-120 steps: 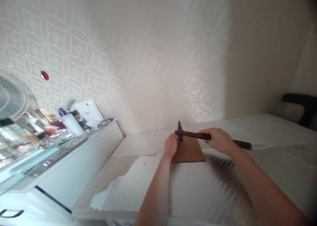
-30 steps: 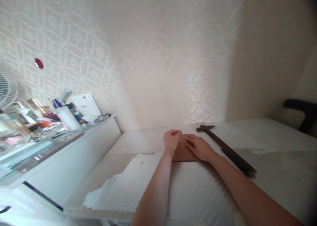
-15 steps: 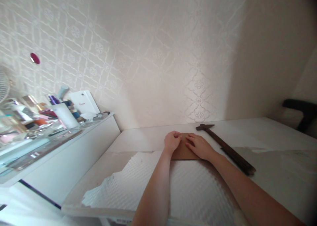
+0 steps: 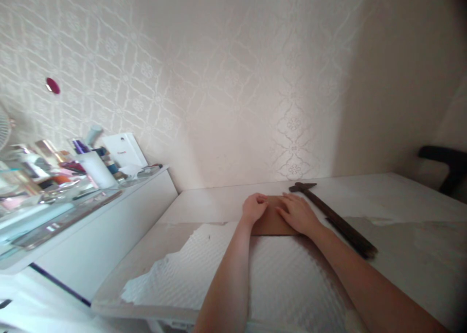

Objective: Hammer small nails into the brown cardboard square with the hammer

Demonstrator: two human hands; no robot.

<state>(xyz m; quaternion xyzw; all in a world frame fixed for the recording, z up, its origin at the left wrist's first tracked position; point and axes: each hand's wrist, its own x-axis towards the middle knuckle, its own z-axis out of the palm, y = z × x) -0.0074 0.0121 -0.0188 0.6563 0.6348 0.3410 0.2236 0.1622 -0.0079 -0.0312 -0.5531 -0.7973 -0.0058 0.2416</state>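
Observation:
A flat brown board point(image 4: 276, 217) lies on the white textured sheet, toward the back of the table. Over the board's left side rests my left hand point(image 4: 254, 207), its fingers curled in toward the thumb; whatever sits between them is hidden. My right hand point(image 4: 299, 213) lies along the board's right side with fingers stretched out and the thumb apart, touching its surface. To the right of that hand is a hammer point(image 4: 335, 221) with a dark head and a long worn handle, which neither hand touches.
The white textured sheet point(image 4: 288, 270) covers the front of the white table point(image 4: 412, 197). At left, a white cabinet point(image 4: 120, 221) bears several bottles and a white box point(image 4: 125, 149). A patterned wall point(image 4: 233, 104) stands behind; a black chair part point(image 4: 447, 158) shows at far right.
My right hand has slid slightly to the right across the board, baring more of its middle. My left hand, the board and the hammer stay about where they were.

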